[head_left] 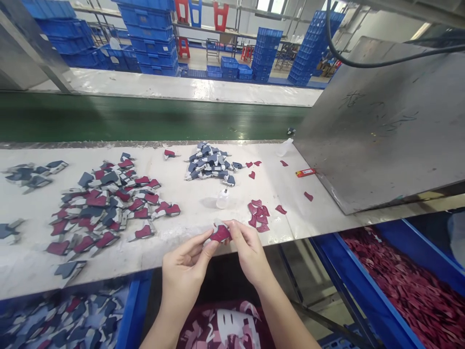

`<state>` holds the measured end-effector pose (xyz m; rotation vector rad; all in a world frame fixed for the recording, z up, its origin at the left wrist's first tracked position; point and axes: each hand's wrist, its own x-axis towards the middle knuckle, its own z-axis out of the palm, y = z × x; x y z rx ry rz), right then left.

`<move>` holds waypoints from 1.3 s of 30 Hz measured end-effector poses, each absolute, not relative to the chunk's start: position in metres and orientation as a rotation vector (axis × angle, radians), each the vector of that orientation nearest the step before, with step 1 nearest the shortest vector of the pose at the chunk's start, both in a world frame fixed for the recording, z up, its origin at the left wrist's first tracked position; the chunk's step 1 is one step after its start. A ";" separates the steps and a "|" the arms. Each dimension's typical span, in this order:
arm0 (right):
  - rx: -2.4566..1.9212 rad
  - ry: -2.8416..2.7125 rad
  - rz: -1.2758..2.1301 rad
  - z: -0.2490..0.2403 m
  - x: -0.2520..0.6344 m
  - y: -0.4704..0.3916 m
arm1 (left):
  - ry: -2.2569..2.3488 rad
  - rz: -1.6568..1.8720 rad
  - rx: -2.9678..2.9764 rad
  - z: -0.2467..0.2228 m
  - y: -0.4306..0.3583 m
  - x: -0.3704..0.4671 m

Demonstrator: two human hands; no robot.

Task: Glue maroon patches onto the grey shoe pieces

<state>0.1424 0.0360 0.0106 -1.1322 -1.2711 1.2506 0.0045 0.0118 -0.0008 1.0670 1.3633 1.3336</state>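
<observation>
In the head view, a small clear bottle (223,199) is standing on the white work table (196,203) and is serving as the landmark. Below it, at the table's near edge, the left hand (185,269) and the right hand (250,252) are holding one small piece (220,233) between them, its maroon face showing beside a pale grey part. The left hand's thumb and fingers are closing narrowly on the piece's left side and lower edge; the right hand's thumb and fingertips are pinching its right end.

Left of the bottle, a large mixed pile (100,206) of maroon-faced and blue-grey-faced pieces is spreading over the table. Just above the bottle, a blue-grey pile (209,163) is lying heaped. Right of it, a cluster of flat maroon pieces (259,216) is resting, with loose ones scattering around. Farther right, a red and yellow packet (305,172) is lying against a metal panel (392,121).

Beyond the bottle and the piles, a green belt (156,118) is running across. Below and to the right of the bottle, a blue crate (376,300) is holding many maroon pieces; below and to the left, another blue bin (136,303) is holding blue-grey and maroon ones.
</observation>
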 end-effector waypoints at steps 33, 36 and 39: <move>-1.030 -1.521 0.862 -0.002 0.113 0.041 | 1.293 1.254 1.495 -0.008 0.026 -0.048; -1.025 -1.451 0.832 -0.008 0.115 0.041 | 1.282 1.262 1.549 -0.009 0.024 -0.040; -1.026 -1.441 0.792 -0.012 0.116 0.041 | 1.301 1.254 1.683 -0.011 0.023 -0.034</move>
